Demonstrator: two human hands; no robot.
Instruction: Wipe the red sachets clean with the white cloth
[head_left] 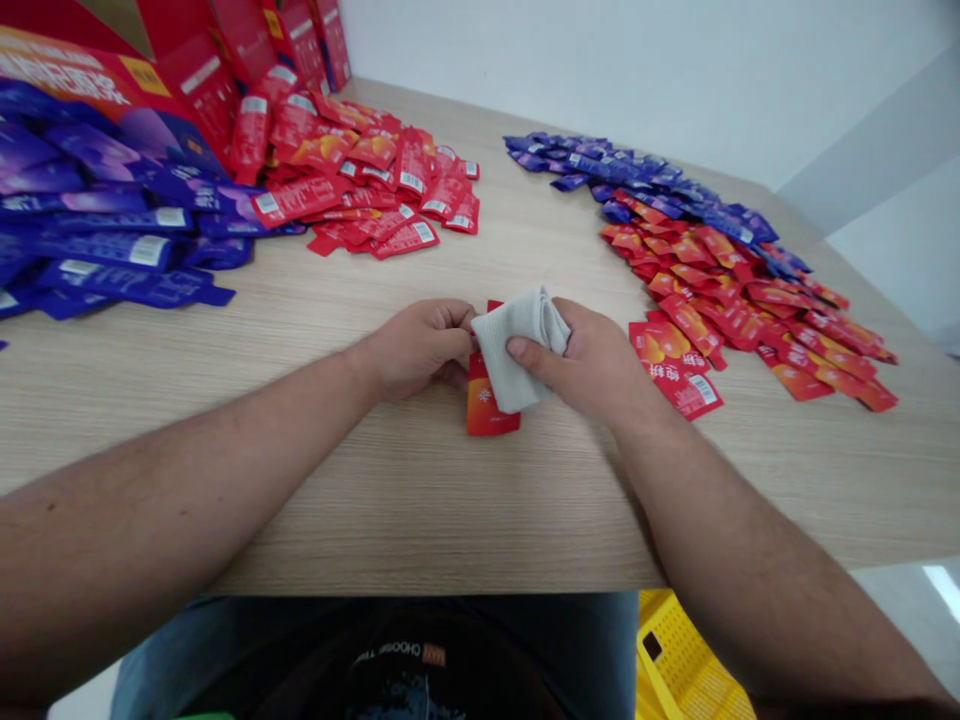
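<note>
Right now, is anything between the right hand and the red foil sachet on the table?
Yes: the folded white cloth, gripped by the right hand, lies across the red foil sachet, covering its middle.

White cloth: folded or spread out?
Bunched up, not spread: the white cloth sits in loose folds, held between the left hand and right hand.

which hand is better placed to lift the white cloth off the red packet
Probably the right hand: its thumb lies across the crumpled white cloth and its fingers curl behind it. The left hand only meets the cloth's edge, beside the glossy red-orange sachet lying beneath.
</note>
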